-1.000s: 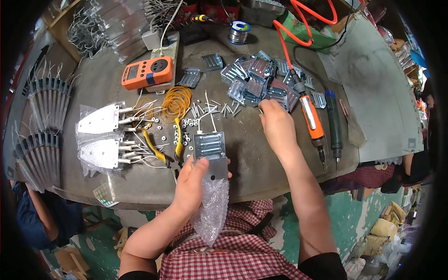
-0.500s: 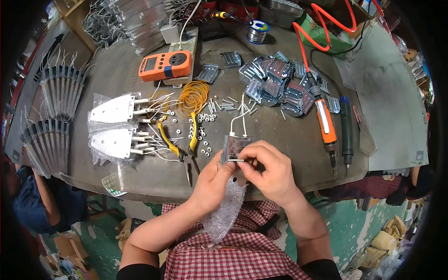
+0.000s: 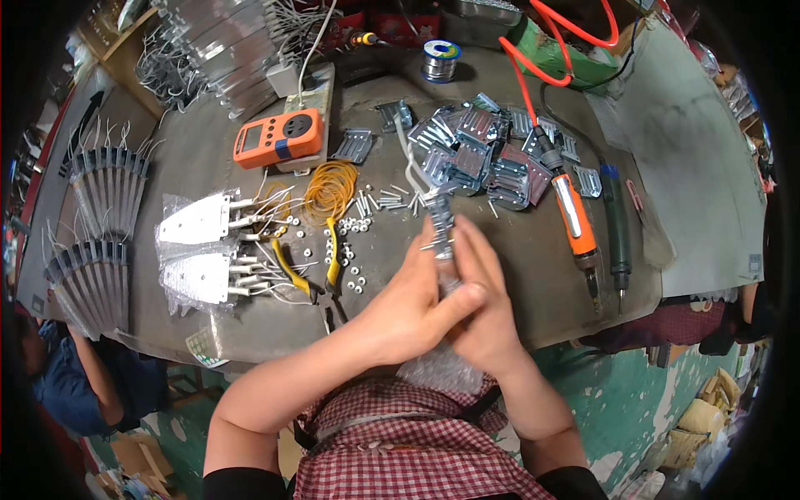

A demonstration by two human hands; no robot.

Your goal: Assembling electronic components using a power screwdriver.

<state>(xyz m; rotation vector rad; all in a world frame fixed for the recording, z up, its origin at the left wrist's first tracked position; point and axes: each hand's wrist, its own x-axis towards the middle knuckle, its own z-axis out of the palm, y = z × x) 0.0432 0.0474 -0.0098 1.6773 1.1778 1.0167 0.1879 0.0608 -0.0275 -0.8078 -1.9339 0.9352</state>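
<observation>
Between my two hands, a slotted metal plate (image 3: 440,223) is held turned nearly edge-on, with several screw-like metal pins at its side. White wires (image 3: 406,157) run from its far end toward the pile of plates. Its near part is wrapped in clear bubble wrap (image 3: 446,368), which hangs below my hands over the table edge. My left hand (image 3: 408,304) is closed along the left side of it, thumb reaching across to the right. My right hand (image 3: 485,304) presses the right side, fingers pointing away from me. The part between my palms is hidden.
Yellow-handled pliers (image 3: 292,267) lie left of my hands, beside white beads (image 3: 356,271) and loose metal pins (image 3: 392,200). White wrapped plates (image 3: 196,277) lie further left. Slotted plates (image 3: 471,158) are piled beyond my hands; an orange power screwdriver (image 3: 573,217) lies right. An orange meter (image 3: 279,139) stands behind.
The plate has turned from face-up to nearly edge-on and moved slightly away from me. My right hand has gone from pinching a thin metal pin at the plate to pressing its side.
</observation>
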